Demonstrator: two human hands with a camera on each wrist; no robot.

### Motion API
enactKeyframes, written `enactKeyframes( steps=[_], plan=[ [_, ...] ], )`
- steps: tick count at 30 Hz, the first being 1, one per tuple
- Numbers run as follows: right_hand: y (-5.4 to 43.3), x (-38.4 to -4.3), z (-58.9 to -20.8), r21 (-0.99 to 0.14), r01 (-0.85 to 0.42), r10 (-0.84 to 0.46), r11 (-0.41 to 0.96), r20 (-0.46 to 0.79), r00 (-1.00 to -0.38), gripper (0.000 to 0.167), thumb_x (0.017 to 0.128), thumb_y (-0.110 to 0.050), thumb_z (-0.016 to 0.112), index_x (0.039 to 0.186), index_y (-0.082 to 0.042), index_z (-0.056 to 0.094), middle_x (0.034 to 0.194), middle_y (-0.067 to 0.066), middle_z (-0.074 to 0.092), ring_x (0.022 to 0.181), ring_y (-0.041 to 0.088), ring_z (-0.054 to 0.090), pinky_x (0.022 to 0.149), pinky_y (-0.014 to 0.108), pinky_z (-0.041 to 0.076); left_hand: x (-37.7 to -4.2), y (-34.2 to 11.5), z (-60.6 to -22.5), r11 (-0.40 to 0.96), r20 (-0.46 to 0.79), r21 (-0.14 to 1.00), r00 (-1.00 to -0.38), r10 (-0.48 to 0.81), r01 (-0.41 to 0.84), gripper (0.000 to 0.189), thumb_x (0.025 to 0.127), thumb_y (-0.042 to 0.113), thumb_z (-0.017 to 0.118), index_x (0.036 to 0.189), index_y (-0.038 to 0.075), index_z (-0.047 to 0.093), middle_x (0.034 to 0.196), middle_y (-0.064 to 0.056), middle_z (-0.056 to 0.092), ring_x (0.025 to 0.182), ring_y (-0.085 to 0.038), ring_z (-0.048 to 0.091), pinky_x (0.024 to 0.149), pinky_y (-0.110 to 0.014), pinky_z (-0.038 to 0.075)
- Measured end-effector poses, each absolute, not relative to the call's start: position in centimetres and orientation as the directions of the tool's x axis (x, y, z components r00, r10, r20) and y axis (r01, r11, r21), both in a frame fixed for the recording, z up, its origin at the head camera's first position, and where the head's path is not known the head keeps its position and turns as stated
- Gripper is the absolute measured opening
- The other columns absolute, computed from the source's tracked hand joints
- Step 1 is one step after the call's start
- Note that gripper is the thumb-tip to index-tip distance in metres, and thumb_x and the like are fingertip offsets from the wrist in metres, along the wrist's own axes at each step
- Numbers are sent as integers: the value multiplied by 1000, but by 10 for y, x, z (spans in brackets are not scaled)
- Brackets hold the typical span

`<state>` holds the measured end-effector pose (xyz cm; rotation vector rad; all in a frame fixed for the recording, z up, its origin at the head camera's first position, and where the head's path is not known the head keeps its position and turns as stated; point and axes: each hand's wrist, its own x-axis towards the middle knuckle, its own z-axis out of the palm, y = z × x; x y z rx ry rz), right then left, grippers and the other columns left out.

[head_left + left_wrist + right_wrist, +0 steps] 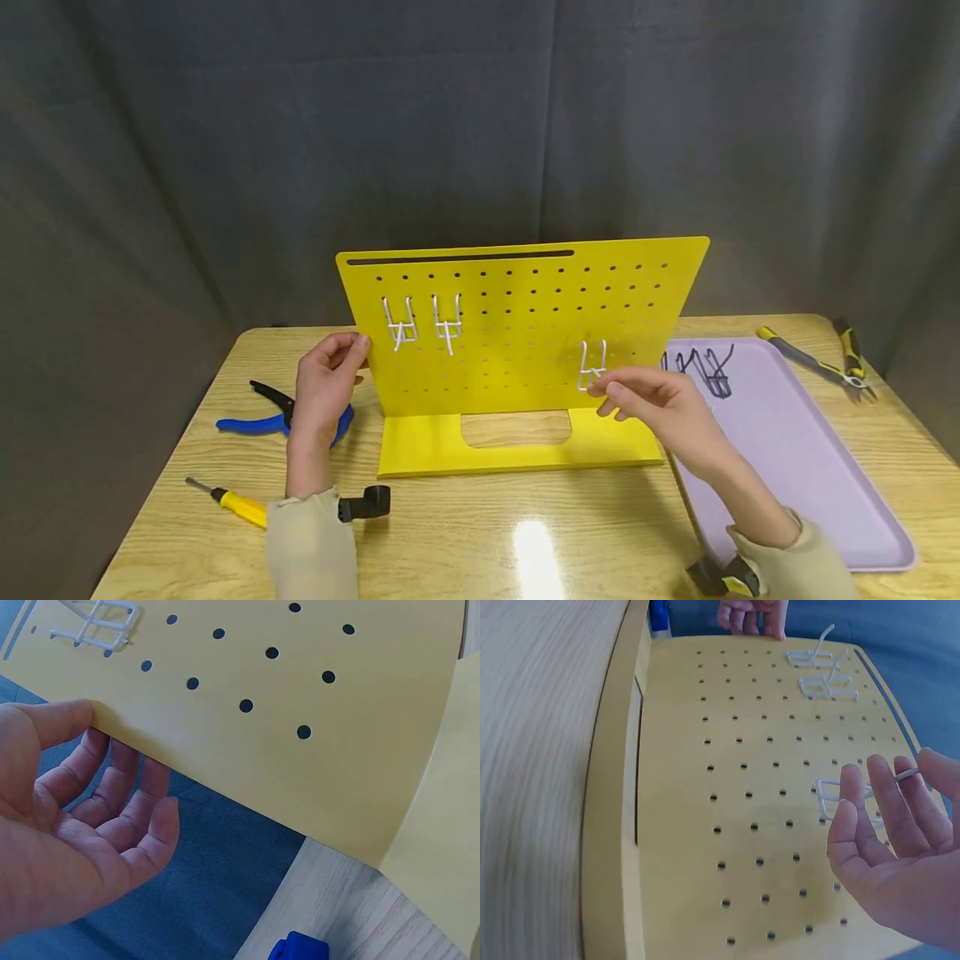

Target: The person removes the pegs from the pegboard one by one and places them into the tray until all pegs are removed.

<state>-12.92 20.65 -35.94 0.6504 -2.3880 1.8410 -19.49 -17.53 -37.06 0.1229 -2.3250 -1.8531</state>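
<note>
A yellow pegboard (517, 367) stands on its folded base on the wooden table. My left hand (322, 387) grips its left edge, thumb on the front and fingers behind. Two white wire hooks, one (401, 331) by the left edge and another (447, 327) beside it, hang in the upper left holes. At the lower right, my right hand (667, 408) pinches the prong of a third white hook (583, 367) between thumb and fingers. In the right wrist view that hook's frame (821, 799) lies close over the board, partly hidden by the fingers.
A lilac tray (795, 475) at the right holds several dark wire hooks (716, 379). Behind it lie two yellow-and-black pliers (802, 358). Blue-handled clippers (255, 426) and a yellow screwdriver (243, 507) lie on the left. A dark curtain (465, 150) hangs behind the table.
</note>
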Motion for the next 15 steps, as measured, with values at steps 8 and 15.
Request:
enactKeyframes(
  steps=[8, 15],
  plan=[
    [237, -125, -365, -929, -287, -224, 234, 235, -946, 23, 99, -6, 52, 113, 9, 62, 101, 2, 71, 82, 17, 66, 71, 28, 54, -195, -174, -371, 229, 73, 973, -983, -167, 34, 38, 98, 33, 55, 117, 1, 60, 105, -12, 62, 98, -25, 57, 79, -32, 45],
    [267, -121, -369, -955, -230, -144, 186, 205, -968, 22, 99, -6, 53, 112, 7, 64, 101, -2, 71, 83, 13, 68, 71, 25, 54, -194, -174, -370, 235, 69, 972, -983, -172, 27, 37, 98, 33, 55, 117, 1, 60, 105, -12, 62, 99, -27, 57, 77, -28, 45]
  ],
)
